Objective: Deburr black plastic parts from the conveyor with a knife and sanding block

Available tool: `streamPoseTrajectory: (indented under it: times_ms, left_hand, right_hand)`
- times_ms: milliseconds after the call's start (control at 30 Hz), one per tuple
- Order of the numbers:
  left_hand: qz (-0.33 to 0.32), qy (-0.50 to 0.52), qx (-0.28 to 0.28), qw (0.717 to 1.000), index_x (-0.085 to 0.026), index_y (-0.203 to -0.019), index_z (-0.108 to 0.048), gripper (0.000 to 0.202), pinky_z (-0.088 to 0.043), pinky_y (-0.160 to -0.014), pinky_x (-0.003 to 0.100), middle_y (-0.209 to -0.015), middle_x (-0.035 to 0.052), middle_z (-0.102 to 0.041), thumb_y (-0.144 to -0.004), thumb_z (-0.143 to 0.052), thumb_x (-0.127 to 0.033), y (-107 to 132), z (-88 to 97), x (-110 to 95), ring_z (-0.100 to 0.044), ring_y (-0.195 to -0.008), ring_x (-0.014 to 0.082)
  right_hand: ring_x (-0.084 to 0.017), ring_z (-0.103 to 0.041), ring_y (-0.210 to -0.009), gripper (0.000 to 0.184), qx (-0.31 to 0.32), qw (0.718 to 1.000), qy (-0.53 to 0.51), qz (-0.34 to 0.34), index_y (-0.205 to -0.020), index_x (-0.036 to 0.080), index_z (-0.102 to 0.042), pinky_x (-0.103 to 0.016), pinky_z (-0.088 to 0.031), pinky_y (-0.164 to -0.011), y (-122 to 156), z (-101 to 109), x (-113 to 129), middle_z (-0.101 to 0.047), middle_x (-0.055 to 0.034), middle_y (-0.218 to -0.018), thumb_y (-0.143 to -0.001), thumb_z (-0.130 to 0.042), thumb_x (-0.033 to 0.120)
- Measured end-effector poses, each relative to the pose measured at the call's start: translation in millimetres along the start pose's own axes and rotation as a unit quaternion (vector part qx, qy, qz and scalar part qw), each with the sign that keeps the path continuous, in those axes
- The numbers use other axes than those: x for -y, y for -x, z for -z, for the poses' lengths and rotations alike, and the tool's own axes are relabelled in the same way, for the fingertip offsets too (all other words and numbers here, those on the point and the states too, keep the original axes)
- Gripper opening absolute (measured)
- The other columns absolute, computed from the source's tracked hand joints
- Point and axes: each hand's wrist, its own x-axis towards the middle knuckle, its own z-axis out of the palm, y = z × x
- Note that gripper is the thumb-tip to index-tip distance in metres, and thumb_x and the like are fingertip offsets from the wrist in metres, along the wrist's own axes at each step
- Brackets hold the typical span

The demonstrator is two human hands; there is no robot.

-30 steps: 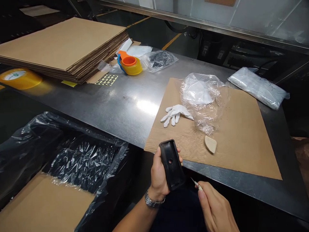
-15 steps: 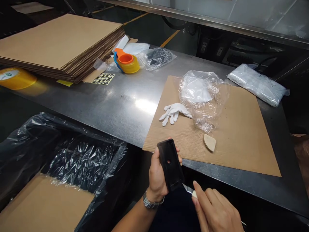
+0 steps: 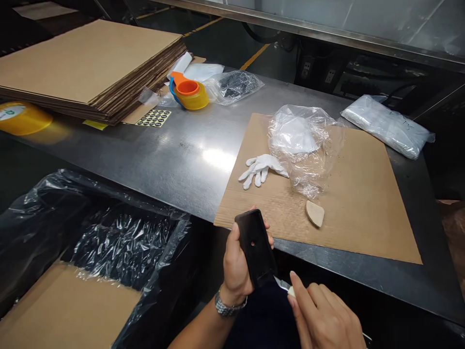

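My left hand (image 3: 235, 265) grips a black rectangular plastic part (image 3: 255, 246) with a small hole in its middle, held upright below the table's front edge. My right hand (image 3: 323, 317) is closed on a small knife (image 3: 284, 285) whose blade tip touches the part's lower right corner. A wristwatch sits on my left wrist. On the brown cardboard sheet (image 3: 363, 203) just beyond lie a tan wedge-shaped block (image 3: 314, 213), a white glove (image 3: 262, 168) and a crumpled clear plastic bag (image 3: 303, 145).
The steel table (image 3: 163, 155) carries a stack of flat cardboard (image 3: 90, 68), an orange and yellow tape dispenser (image 3: 189, 93), a sticker sheet (image 3: 153, 118), a yellow tape roll (image 3: 20, 118) and sealed bags (image 3: 387, 126). A carton lined with black plastic (image 3: 119, 242) stands at lower left.
My right hand moved left and brought the knife blade against the lower corner of the black part. The left hand shifted the part slightly.
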Motion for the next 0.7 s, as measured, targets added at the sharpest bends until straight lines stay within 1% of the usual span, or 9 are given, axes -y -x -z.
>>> streamPoseTrajectory:
  times_ms: [333, 500, 567, 633, 700]
  left_hand:
    - [-0.013, -0.022, 0.010, 1.000, -0.020, -0.123, -0.048, 0.046, -0.047, -0.053, 0.025, -0.083, 0.0045, -0.061, -0.086, -0.040, -0.045, 0, 0.5, 3, -0.056, -0.059, 0.0140]
    - [-0.004, -0.047, -0.016, 0.999, -0.019, -0.123, -0.048, 0.046, -0.048, -0.053, 0.025, -0.082, 0.0039, -0.061, -0.086, -0.041, -0.046, 0, 1.1, 4, -0.057, -0.058, 0.0135]
    - [0.011, -0.057, -0.026, 0.998, -0.020, -0.122, -0.049, 0.046, -0.048, -0.051, 0.024, -0.082, 0.0037, -0.062, -0.086, -0.042, -0.047, -1, 1.2, 2, -0.057, -0.057, 0.0130]
    - [0.024, -0.063, -0.035, 0.997, -0.019, -0.120, -0.051, 0.047, -0.048, -0.050, 0.023, -0.082, 0.0041, -0.062, -0.085, -0.043, -0.048, -2, 0.9, 1, -0.057, -0.056, 0.0128]
    - [0.034, -0.064, -0.041, 0.997, -0.016, -0.117, -0.053, 0.048, -0.047, -0.049, 0.023, -0.081, 0.0049, -0.063, -0.084, -0.044, -0.050, -2, 0.1, -1, -0.058, -0.056, 0.0129]
  right_hand:
    - [-0.008, -0.045, -0.047, 0.029, 0.013, 1.000, 0.007, 0.002, -0.109, 0.010, -0.062, -0.023, -0.031, -0.046, 1, -1, -1, -0.049, 0.0017, -0.056, -0.092, -0.042, 0.022]
    - [-0.010, -0.045, -0.048, 0.029, 0.003, 0.998, 0.054, 0.011, -0.111, 0.010, -0.061, -0.026, -0.030, -0.049, 0, -3, -3, -0.048, 0.0013, -0.055, -0.091, -0.043, 0.022]
    - [-0.010, -0.045, -0.048, 0.030, 0.006, 0.999, 0.031, 0.020, -0.114, 0.010, -0.059, -0.026, -0.030, -0.048, 0, -2, -6, -0.048, 0.0016, -0.056, -0.091, -0.043, 0.022]
    - [-0.009, -0.046, -0.048, 0.031, 0.019, 0.999, -0.021, 0.023, -0.118, 0.009, -0.055, -0.025, -0.031, -0.049, 1, 0, -9, -0.051, 0.0016, -0.057, -0.092, -0.043, 0.020]
    - [-0.008, -0.048, -0.048, 0.028, 0.026, 0.997, -0.070, 0.009, -0.116, 0.009, -0.055, -0.024, -0.031, -0.048, 1, 2, -11, -0.054, 0.0017, -0.059, -0.092, -0.042, 0.018]
